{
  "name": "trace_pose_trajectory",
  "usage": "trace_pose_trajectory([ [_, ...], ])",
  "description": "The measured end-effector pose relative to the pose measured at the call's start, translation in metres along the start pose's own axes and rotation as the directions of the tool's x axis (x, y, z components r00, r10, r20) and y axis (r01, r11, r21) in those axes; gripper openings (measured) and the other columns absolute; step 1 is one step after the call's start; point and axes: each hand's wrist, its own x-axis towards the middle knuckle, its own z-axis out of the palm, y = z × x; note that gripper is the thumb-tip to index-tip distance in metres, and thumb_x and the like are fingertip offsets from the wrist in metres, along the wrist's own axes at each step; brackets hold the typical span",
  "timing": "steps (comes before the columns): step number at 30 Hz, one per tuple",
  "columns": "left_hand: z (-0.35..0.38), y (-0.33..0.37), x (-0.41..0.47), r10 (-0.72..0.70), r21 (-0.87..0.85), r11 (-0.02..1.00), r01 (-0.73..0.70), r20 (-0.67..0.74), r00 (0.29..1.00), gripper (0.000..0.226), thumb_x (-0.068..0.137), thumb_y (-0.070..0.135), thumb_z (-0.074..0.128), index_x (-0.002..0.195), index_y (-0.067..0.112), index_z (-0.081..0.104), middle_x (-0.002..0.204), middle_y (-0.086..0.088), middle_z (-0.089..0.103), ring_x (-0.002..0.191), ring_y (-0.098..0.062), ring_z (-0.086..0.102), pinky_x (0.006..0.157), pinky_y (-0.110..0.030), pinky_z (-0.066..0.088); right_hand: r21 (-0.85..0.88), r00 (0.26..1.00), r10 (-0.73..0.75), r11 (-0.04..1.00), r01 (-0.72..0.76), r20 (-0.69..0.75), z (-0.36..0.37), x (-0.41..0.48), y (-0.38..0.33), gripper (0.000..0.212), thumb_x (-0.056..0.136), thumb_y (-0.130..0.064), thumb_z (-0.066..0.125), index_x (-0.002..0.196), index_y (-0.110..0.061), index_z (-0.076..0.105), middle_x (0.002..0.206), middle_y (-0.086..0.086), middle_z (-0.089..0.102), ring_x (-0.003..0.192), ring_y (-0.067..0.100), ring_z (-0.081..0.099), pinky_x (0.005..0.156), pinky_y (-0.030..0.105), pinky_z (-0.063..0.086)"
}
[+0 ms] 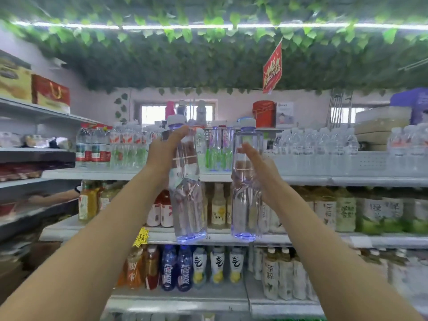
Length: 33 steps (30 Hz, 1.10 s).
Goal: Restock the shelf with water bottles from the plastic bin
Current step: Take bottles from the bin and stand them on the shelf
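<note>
Two tall clear water bottles with purple-tinted bases and white caps are raised in front of the shelving. My left hand (165, 156) grips the upper body of the left bottle (188, 205), which tilts slightly. My right hand (260, 167) holds the right bottle (246, 200) around its middle; it stands upright. Both bottles hover level with the top shelf (324, 180), where similar bottles (218, 147) stand in a gap between other water bottles. The plastic bin is out of view.
Rows of small water bottles (324, 144) fill the top shelf to the right, red-labelled ones (92, 147) to the left. Tea and juice bottles (335, 209) line the lower shelves. Another person's arm (55, 198) reaches in at the left. Leafy vines hang overhead.
</note>
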Motion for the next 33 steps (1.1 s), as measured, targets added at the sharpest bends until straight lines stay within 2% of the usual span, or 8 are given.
trace_pose_trajectory([
  [2, 0.008, -0.005, 0.012, -0.001, 0.017, 1.0, 0.001, 0.003, 1.0, 0.115, 0.046, 0.072, 0.074, 0.136, 0.009, 0.042, 0.127, -0.01, 0.054, 0.115, -0.031, 0.052, 0.099, -0.049, 0.039, 0.013, 1.0, 0.002, 1.0, -0.003, 0.024, -0.004, 0.008, 0.006, 0.104, 0.051, -0.079, 0.062, 0.133, -0.018, 0.046, 0.112, -0.003, 0.057, 0.105, 0.02, 0.057, 0.099, 0.05, 0.043],
  [7, 0.02, -0.023, 0.034, 0.047, 0.072, 0.996, -0.047, -0.001, 0.999, 0.079, 0.082, 0.045, 0.062, 0.142, 0.005, 0.029, 0.136, -0.006, 0.041, 0.115, -0.018, 0.037, 0.102, -0.045, 0.03, 0.04, 1.0, 0.012, 0.999, -0.013, 0.028, -0.005, 0.04, 0.03, 0.109, 0.047, -0.085, 0.059, 0.136, -0.023, 0.045, 0.128, 0.013, 0.058, 0.119, 0.033, 0.053, 0.101, 0.055, 0.04],
  [13, 0.015, -0.046, 0.081, 0.041, 0.042, 0.998, -0.041, 0.004, 0.999, 0.082, 0.083, 0.042, 0.062, 0.145, 0.005, 0.022, 0.148, -0.012, 0.031, 0.133, -0.026, 0.032, 0.106, -0.044, 0.027, 0.01, 1.0, 0.009, 1.0, -0.009, 0.001, 0.003, 0.085, 0.046, 0.1, 0.054, -0.08, 0.055, 0.137, -0.027, 0.042, 0.141, 0.009, 0.046, 0.127, 0.029, 0.047, 0.104, 0.054, 0.035],
  [16, 0.01, -0.056, 0.101, 0.027, 0.044, 0.999, -0.028, 0.019, 0.999, 0.081, 0.085, 0.04, 0.06, 0.145, 0.004, 0.02, 0.148, -0.012, 0.031, 0.134, -0.025, 0.031, 0.106, -0.043, 0.027, -0.018, 0.999, -0.038, 0.999, 0.039, 0.006, 0.008, 0.103, 0.054, 0.069, 0.082, -0.065, 0.049, 0.137, -0.023, 0.043, 0.138, 0.003, 0.048, 0.119, 0.021, 0.051, 0.098, 0.043, 0.041],
  [20, 0.005, -0.075, 0.128, 0.01, 0.023, 1.0, -0.011, 0.032, 0.999, 0.086, 0.084, 0.04, 0.062, 0.146, 0.004, 0.015, 0.15, -0.012, 0.027, 0.135, -0.026, 0.029, 0.107, -0.044, 0.026, -0.086, 1.0, -0.025, 0.996, 0.025, 0.002, 0.015, 0.128, 0.066, 0.078, 0.072, -0.068, 0.053, 0.137, -0.027, 0.042, 0.14, 0.008, 0.048, 0.126, 0.029, 0.048, 0.106, 0.052, 0.034],
  [23, 0.005, -0.085, 0.151, 0.0, 0.02, 1.0, -0.001, 0.03, 1.0, 0.083, 0.084, 0.04, 0.063, 0.145, 0.004, 0.021, 0.147, -0.012, 0.032, 0.129, -0.024, 0.035, 0.098, -0.039, 0.03, -0.134, 1.0, -0.015, 0.991, 0.016, 0.008, 0.021, 0.147, 0.064, 0.067, 0.085, -0.06, 0.049, 0.139, -0.022, 0.04, 0.147, 0.006, 0.037, 0.128, 0.021, 0.038, 0.103, 0.038, 0.027],
  [26, 0.006, -0.093, 0.173, 0.014, 0.018, 1.0, -0.015, 0.046, 0.999, 0.075, 0.083, 0.041, 0.063, 0.141, 0.006, 0.032, 0.136, -0.009, 0.043, 0.108, -0.018, 0.039, 0.088, -0.034, 0.03, -0.17, 0.999, -0.006, 0.985, 0.011, 0.034, 0.02, 0.175, 0.068, 0.055, 0.093, -0.048, 0.044, 0.139, -0.017, 0.04, 0.147, 0.005, 0.036, 0.111, 0.01, 0.032, 0.09, 0.032, 0.023],
  [33, 0.012, -0.11, 0.227, 0.07, 0.062, 0.995, -0.073, 0.054, 0.996, 0.035, 0.083, 0.042, 0.062, 0.106, 0.017, 0.053, 0.1, 0.002, 0.054, 0.09, -0.013, 0.049, 0.062, -0.024, 0.032, -0.19, 0.996, -0.089, 0.978, 0.083, -0.021, 0.034, 0.252, 0.086, 0.058, 0.086, -0.051, 0.056, 0.126, -0.01, 0.051, 0.123, 0.002, 0.053, 0.114, 0.018, 0.048, 0.086, 0.028, 0.035],
])
